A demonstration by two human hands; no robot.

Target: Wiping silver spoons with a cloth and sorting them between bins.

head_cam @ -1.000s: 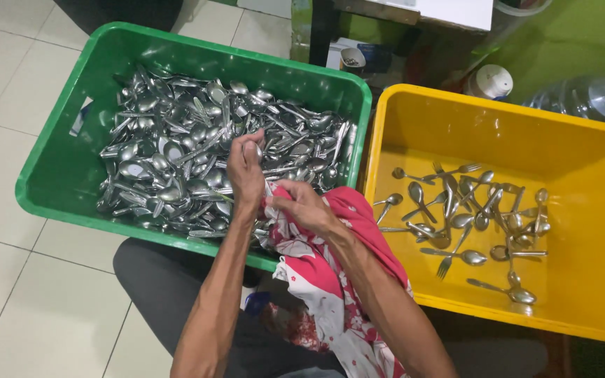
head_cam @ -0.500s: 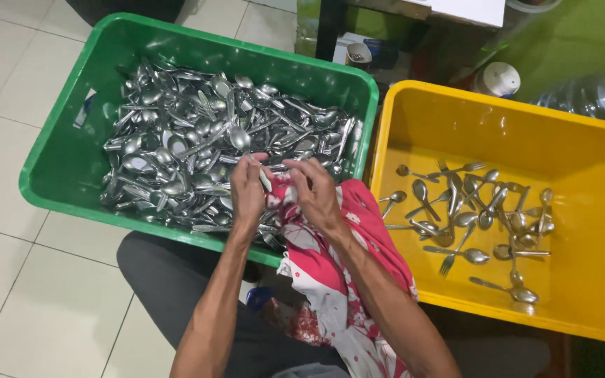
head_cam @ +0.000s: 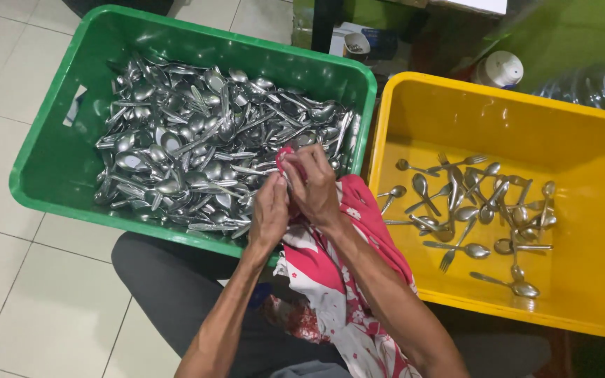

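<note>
My left hand [head_cam: 269,212] and my right hand [head_cam: 314,183] meet over the near right corner of a green crate [head_cam: 43,157]. Between them is a red and white flowered cloth [head_cam: 330,273], which my right hand presses around a piece of cutlery that my left hand grips from below. The cutlery is almost fully hidden by the cloth and fingers. The cloth hangs down over my right forearm and lap. The green crate holds a heap of several metal spoons and forks [head_cam: 190,147].
A yellow crate [head_cam: 596,231] to the right holds several spoons and forks [head_cam: 474,210] scattered on its floor. Beyond the crates stand a small cup [head_cam: 353,44], a white-lidded container [head_cam: 502,68] and a clear water jug [head_cam: 596,87]. Tiled floor lies on the left.
My left hand came out of the cutlery heap and dropped back toward me. My right hand rose with the cloth and closed over what the left hand holds.
</note>
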